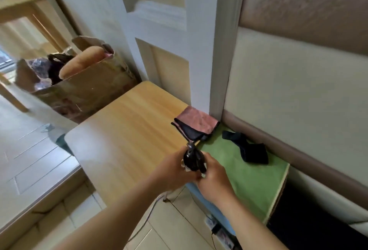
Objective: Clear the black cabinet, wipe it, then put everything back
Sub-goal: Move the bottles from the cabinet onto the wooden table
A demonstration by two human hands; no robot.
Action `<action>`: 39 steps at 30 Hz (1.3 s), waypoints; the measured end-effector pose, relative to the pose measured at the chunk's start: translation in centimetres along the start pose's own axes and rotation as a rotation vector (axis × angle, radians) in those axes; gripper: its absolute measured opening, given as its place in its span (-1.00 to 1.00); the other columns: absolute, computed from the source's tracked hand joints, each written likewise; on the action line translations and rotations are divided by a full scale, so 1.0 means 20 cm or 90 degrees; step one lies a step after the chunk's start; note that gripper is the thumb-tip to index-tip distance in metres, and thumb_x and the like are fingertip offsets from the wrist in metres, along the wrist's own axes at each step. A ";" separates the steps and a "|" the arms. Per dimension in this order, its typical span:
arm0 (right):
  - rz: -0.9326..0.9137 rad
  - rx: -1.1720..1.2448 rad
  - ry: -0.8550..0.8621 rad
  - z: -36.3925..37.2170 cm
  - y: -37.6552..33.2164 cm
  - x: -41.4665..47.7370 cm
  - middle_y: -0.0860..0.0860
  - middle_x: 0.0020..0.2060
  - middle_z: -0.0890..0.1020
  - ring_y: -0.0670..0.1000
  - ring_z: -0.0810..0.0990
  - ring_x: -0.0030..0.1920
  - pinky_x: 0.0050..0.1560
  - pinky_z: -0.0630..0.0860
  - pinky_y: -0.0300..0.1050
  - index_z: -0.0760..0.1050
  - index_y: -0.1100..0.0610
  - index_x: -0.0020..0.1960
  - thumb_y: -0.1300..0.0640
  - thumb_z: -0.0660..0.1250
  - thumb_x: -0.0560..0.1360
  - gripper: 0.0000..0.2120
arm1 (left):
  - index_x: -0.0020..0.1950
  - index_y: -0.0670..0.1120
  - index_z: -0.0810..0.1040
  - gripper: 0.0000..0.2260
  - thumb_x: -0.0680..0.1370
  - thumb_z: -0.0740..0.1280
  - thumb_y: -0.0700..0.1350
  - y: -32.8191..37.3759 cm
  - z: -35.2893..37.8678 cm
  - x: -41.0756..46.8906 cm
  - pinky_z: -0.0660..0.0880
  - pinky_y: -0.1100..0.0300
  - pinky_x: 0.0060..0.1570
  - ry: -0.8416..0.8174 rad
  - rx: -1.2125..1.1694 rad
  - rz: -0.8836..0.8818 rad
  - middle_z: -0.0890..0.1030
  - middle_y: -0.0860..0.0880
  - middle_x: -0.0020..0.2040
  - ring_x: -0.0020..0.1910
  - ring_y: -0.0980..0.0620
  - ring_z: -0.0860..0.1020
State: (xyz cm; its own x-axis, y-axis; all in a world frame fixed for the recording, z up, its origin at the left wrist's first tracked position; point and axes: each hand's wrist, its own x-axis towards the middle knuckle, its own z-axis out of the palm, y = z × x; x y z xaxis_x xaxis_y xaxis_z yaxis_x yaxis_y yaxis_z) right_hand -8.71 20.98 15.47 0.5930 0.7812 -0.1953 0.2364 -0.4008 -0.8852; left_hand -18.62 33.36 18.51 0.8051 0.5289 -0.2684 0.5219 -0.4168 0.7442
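Over wooden table [123, 130] edge | left grip [173, 170] and right grip [214, 180] clasp black bundle [192, 158]

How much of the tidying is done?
Nothing looks finished yet. The left hand and right hand hold a small black thing over the table edge. The pink cloth lies folded by the wall, and dark fabric lies on the green top. Wiping and putting back seem left.

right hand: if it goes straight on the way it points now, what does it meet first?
The small black object that the right hand grips together with the left hand. Past it, probably the folded cloth on the wooden table; depth is unclear.
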 end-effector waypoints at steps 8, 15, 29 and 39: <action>0.021 -0.004 -0.040 0.11 0.03 0.38 -0.14 0.00 0.62 -0.08 0.61 0.02 0.02 0.60 0.01 0.50 -0.17 0.16 0.25 0.36 0.40 -0.57 | 0.19 0.12 0.53 -0.59 0.41 0.57 -0.08 -0.16 -0.11 0.30 0.59 0.19 0.07 -0.002 -0.015 -0.029 0.66 0.19 0.01 0.00 0.24 0.61; -0.011 -0.006 -0.024 0.17 -0.04 0.80 -0.16 0.05 0.61 -0.14 0.59 0.09 0.08 0.57 -0.11 0.49 -0.22 0.22 0.23 0.41 0.44 -0.53 | 0.09 0.28 0.48 -0.56 0.41 0.55 -0.15 -0.24 -0.30 0.65 0.50 0.46 -0.10 0.020 -0.052 -0.034 0.67 0.20 0.01 -0.01 0.22 0.64; 0.113 -0.108 0.041 0.44 -0.13 1.80 -0.10 -0.07 0.62 -0.03 0.62 -0.10 -0.13 0.59 -0.05 0.40 -0.28 0.24 0.07 0.30 0.51 -0.62 | 0.22 0.14 0.53 -0.45 0.25 0.49 0.15 -0.65 -0.75 1.67 0.58 -0.07 0.11 -0.047 -0.011 0.001 0.63 0.11 0.05 0.08 0.01 0.60; 0.158 -0.064 0.098 0.55 -0.01 2.03 -0.12 -0.13 0.59 -0.04 0.57 -0.07 -0.12 0.47 -0.27 0.47 -0.13 0.12 0.17 0.35 0.51 -0.74 | 0.26 0.12 0.53 -0.47 0.32 0.56 0.06 -0.81 -0.72 1.96 0.57 0.00 0.16 -0.110 -0.028 0.012 0.61 0.14 0.08 0.12 0.08 0.56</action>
State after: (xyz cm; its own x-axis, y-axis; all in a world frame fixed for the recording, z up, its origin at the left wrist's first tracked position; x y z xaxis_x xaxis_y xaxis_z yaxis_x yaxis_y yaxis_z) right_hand 6.82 58.02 3.14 0.7504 0.5742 -0.3274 0.1393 -0.6215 -0.7709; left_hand 0.41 71.55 4.71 0.8528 0.3846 -0.3533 0.4971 -0.3903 0.7750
